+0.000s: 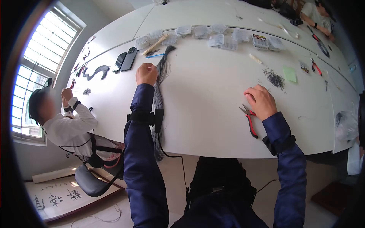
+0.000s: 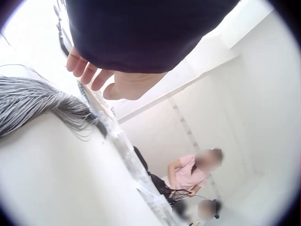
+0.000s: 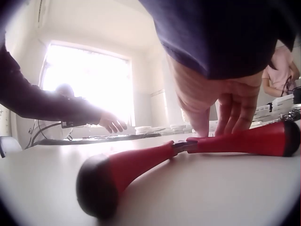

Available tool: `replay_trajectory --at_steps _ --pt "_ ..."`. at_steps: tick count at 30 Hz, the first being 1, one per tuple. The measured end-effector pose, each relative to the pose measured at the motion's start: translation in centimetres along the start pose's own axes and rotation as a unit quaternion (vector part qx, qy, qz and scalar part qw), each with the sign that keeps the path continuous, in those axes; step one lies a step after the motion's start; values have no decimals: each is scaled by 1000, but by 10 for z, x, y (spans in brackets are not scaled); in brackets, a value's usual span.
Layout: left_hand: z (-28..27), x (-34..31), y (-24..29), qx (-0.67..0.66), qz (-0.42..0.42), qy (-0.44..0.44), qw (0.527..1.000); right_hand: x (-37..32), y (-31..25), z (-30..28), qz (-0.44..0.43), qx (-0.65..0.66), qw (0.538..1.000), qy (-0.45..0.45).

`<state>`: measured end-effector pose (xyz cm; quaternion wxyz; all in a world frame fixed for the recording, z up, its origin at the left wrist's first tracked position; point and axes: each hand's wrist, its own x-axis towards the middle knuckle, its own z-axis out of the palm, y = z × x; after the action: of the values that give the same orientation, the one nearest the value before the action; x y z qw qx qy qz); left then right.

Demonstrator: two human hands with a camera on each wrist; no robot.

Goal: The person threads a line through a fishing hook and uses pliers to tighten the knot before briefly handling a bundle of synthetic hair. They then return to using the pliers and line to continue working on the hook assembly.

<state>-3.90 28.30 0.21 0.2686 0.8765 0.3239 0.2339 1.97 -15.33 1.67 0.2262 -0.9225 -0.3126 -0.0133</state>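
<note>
Just left of the grey strand bundle (image 1: 159, 93), the left hand (image 1: 146, 74) is held loosely bent, nothing seen gripped.
Well right of the bundle, the right hand (image 1: 262, 102) is held relaxed beside red-handled pliers (image 1: 251, 127), probably laid there for easy reach; the long, fine, slightly wavy strands are apparently kept gathered by a blue tie (image 1: 154, 56).

This looks like a workshop for small handwork: the white worktop (image 1: 205, 114) carries red-handled pliers (image 1: 250, 125) on the right, clear plastic boxes (image 1: 216, 40) at the far side, grey strands (image 1: 164, 68) on the left; another person (image 1: 70, 123) sits further left.
</note>
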Motion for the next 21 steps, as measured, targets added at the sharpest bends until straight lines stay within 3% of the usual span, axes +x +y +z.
replay_trajectory --at_steps 5,9,12,13,16,17,21 --pt "29 20 14 113 -31 -15 993 -6 -2 -9 8 27 999 30" --pt "46 15 38 214 -5 -1 977 -4 -19 -22 38 79 996 28" --pt "51 35 24 159 -4 -71 985 6 -35 -28 24 128 991 22" --pt "56 38 18 162 34 -32 986 8 -41 -29 18 144 989 19" --pt "56 46 8 -86 -22 -73 993 20 -56 -25 22 211 977 10" --pt "54 43 7 -249 -40 -109 962 26 -61 -21 20 230 973 10" --pt "7 17 41 -393 -70 -237 886 55 -85 1 39 344 938 -16"
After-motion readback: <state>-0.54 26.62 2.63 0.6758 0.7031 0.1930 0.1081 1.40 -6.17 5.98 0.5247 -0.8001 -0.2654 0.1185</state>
